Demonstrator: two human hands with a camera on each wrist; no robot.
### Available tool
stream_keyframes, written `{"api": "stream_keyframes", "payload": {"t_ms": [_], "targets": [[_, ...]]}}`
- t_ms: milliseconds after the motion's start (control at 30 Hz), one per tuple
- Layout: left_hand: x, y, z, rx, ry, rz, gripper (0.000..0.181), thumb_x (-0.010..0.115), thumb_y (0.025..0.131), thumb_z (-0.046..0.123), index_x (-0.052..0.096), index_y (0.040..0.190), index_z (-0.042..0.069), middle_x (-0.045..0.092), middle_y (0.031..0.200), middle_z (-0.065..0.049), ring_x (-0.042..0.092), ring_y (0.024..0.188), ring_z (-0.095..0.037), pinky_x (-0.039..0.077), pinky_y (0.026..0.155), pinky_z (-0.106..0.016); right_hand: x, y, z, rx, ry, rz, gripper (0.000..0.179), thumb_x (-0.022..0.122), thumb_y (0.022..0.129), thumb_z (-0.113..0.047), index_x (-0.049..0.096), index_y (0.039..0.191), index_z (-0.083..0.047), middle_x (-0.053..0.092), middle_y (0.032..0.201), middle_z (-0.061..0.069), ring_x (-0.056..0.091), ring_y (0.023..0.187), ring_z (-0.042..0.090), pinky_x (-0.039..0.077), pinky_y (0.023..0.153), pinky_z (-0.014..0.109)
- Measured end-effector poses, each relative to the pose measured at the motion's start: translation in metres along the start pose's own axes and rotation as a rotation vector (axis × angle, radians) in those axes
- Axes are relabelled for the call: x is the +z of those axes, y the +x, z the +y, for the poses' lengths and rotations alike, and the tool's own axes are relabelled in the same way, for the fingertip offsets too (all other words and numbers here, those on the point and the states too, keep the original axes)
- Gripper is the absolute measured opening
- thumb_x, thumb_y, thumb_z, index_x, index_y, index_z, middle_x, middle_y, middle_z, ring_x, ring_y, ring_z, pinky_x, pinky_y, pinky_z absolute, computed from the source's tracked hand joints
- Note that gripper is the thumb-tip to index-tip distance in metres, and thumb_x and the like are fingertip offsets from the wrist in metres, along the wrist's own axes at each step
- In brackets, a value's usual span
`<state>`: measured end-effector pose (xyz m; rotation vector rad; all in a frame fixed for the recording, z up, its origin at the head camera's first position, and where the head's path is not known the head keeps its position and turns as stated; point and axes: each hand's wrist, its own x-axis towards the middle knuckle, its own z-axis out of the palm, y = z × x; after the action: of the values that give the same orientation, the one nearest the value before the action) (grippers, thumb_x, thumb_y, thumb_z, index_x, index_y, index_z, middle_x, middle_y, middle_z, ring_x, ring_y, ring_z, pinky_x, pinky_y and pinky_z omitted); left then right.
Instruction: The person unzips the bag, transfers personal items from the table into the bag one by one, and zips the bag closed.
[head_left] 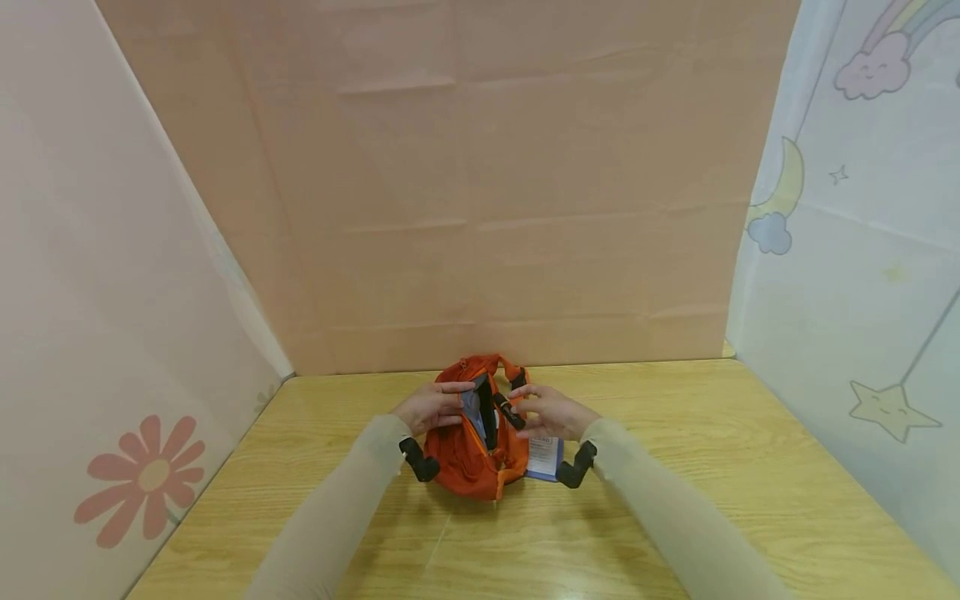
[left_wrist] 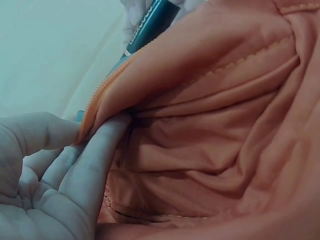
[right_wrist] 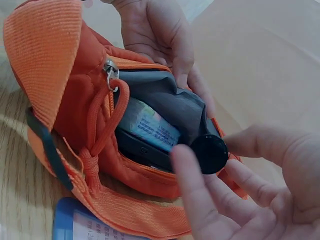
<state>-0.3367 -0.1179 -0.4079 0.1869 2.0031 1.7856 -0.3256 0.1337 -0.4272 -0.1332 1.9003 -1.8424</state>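
A small orange bag (head_left: pixel 461 467) with its zipper undone sits on the table. My left hand (head_left: pixel 431 407) pinches the zippered edge (left_wrist: pixel 97 97) of the opening between thumb and fingers. My right hand (head_left: pixel 553 412) holds a short dark tube (head_left: pixel 510 412) over the opening. White lettering runs along the tube (left_wrist: pixel 152 25) in the left wrist view, and its round black end (right_wrist: pixel 210 154) faces the camera in the right wrist view. Inside the grey lining (right_wrist: pixel 160 87) lie a clear printed packet (right_wrist: pixel 147 125) and a flat black object (right_wrist: pixel 142 149).
A blue-edged card (head_left: pixel 543 458) with printed text lies on the table, partly under the bag's right side. An orange webbing strap (right_wrist: pixel 135 212) loops over it. Behind the wooden table (head_left: pixel 660 467) rises a tan backdrop (head_left: pixel 480 208), with patterned sheets on both sides.
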Motion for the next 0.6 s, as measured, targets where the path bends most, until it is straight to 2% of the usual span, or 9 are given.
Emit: {"api": "stream_keyframes", "payload": {"t_ms": [133,267,467,600], "targets": [[0.0006,-0.0006,0.0,0.0,-0.001,-0.005,0.045,0.049,0.098,0.002,0.049,0.143,0.006,0.064,0.094,0.003,0.065,0.083,-0.008,0.055,0.075,-0.025,0.0031,-0.0003,-0.0003,-0.024,-0.041,0.012,0.034,0.052,0.099,-0.009,0.049,0.131,0.002,0.048,0.126,0.018,0.061,0.091,0.024,0.056,0.082,0.039],[-0.0001,-0.0007,-0.0002,0.001,0.0,-0.008,0.045,0.049,0.098,0.002,0.048,0.143,0.006,0.063,0.093,0.003,0.065,0.083,-0.008,0.055,0.075,-0.025,0.0063,-0.0001,-0.0001,-0.063,-0.09,-0.022,0.028,0.051,0.099,-0.008,0.053,0.124,0.005,0.05,0.128,0.02,0.061,0.096,0.024,0.054,0.087,0.042],[-0.0006,-0.0005,-0.0004,-0.001,0.002,-0.009,0.044,0.049,0.098,0.003,0.049,0.143,0.006,0.062,0.094,0.003,0.064,0.083,-0.008,0.054,0.076,-0.026,0.0087,0.0007,0.0002,-0.074,-0.124,-0.08,0.032,0.051,0.1,-0.009,0.052,0.127,0.007,0.046,0.137,0.023,0.06,0.107,0.03,0.053,0.089,0.043],[-0.0009,0.0,-0.0003,0.001,0.006,-0.009,0.044,0.05,0.098,0.003,0.049,0.142,0.006,0.061,0.092,0.003,0.064,0.082,-0.008,0.054,0.076,-0.025,0.0102,0.001,-0.0008,-0.062,-0.131,-0.098,0.035,0.054,0.098,-0.009,0.053,0.129,0.007,0.046,0.138,0.023,0.061,0.104,0.028,0.053,0.09,0.042]]}}
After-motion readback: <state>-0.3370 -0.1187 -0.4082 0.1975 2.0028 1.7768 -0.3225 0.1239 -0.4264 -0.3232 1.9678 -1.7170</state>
